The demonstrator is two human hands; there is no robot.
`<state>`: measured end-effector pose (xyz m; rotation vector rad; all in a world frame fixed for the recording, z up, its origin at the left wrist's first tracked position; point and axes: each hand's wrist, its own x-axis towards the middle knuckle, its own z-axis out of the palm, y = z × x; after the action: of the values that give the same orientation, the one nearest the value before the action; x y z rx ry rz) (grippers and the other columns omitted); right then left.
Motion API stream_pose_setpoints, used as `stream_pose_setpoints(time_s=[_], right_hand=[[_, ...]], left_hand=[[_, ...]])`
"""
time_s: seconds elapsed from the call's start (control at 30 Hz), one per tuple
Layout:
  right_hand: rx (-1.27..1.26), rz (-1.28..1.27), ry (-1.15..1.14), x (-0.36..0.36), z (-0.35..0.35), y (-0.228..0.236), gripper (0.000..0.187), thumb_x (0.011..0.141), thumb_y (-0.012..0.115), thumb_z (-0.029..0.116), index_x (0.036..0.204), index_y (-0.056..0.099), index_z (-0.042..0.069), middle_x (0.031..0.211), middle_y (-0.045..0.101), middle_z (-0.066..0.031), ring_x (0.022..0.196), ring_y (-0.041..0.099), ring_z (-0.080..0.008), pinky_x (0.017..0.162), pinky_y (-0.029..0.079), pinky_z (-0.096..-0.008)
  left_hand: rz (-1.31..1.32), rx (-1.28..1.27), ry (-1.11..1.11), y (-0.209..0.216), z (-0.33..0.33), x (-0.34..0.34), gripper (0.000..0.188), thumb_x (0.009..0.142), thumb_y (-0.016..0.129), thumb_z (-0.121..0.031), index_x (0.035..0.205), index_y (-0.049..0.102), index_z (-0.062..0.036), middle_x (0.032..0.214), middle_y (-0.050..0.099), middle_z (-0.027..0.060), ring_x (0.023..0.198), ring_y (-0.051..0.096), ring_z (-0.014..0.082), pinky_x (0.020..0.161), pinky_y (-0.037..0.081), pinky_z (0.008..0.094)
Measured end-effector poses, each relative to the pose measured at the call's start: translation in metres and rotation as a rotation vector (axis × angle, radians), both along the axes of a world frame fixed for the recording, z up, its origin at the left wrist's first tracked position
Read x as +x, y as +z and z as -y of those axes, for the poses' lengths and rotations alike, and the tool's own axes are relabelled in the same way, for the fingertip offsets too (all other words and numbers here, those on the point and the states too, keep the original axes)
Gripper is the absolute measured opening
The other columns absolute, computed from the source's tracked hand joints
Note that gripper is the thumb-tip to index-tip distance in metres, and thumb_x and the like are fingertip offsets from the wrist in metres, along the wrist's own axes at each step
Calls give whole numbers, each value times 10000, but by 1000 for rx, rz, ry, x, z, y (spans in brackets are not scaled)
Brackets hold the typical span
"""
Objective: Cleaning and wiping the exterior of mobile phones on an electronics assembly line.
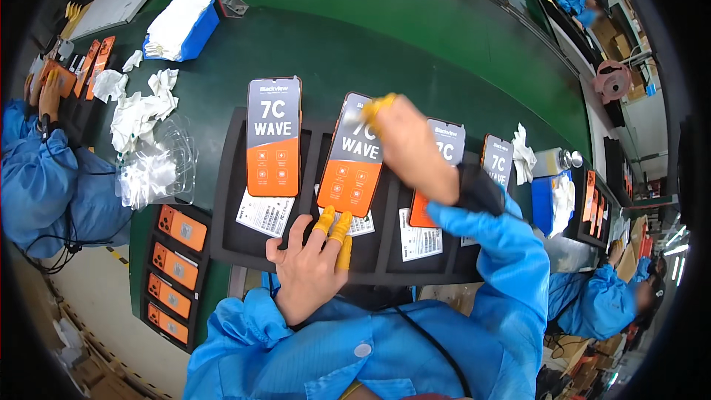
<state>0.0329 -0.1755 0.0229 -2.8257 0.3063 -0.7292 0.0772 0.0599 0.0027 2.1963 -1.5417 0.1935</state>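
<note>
While the left hand (311,268) lies back-up with its fingers (326,218) spread apart, their yellow-capped tips touch the lower end of a phone (348,172), second from the left in a black tray (370,279). The right hand (421,150) is over that phone's upper end, blurred, its capped fingers bent close together; whether they grip anything cannot be told, and a pale blur beside them is too smeared to name. This hand covers part of the phone's front; the hand, dark wristband (483,191) and blue sleeve (495,241) partly hide the two phones to the right. The leftmost phone (274,137) shows whole. White cards (265,212) are partly covered by the phones. Around the tray, the green bench (326,52) carries a blue bin (200,35) of white cloths. At the left edge, a co-worker (44,167) is cut off.
</note>
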Motion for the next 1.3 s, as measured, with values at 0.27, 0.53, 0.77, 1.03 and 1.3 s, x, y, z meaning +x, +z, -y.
stream_pose_setpoints(time_s=[0.27,0.53,0.77,1.03,1.3], right_hand=[[117,-133,202,-35,-63,-15,307,653,648,23,945,551,30,811,538,-124,768,580,-288,646,486,-387],[26,86,-41,42,9,9,228,708,543,-60,920,508,16,831,523,-134,815,544,-330,687,473,-413],[70,-59,287,-10,-61,-9,193,730,584,9,914,526,20,772,530,-128,748,580,-299,600,486,-391],[80,81,-48,6,15,-1,211,734,606,-25,936,546,-12,830,531,-174,790,539,-356,676,459,-423],[154,-136,235,-43,-76,-9,261,653,610,-31,899,539,17,770,515,-136,768,566,-303,660,478,-407]], left_hand=[[-15,13,8,2,5,-2,190,702,701,-204,878,699,-135,928,578,-25,1075,480,183,768,207,430],[-10,-27,23,-2,5,-4,143,717,703,-209,834,691,-129,912,576,-22,1071,484,189,780,204,431],[-36,14,8,-2,5,-5,145,718,703,-217,832,694,-127,919,577,-18,1072,489,189,778,204,428],[-8,-29,37,-1,4,-3,139,712,696,-221,826,688,-142,901,560,-24,1085,481,184,794,204,432],[-8,-35,27,-2,4,-5,129,713,693,-219,822,678,-151,902,562,-21,1089,485,182,813,202,431]])
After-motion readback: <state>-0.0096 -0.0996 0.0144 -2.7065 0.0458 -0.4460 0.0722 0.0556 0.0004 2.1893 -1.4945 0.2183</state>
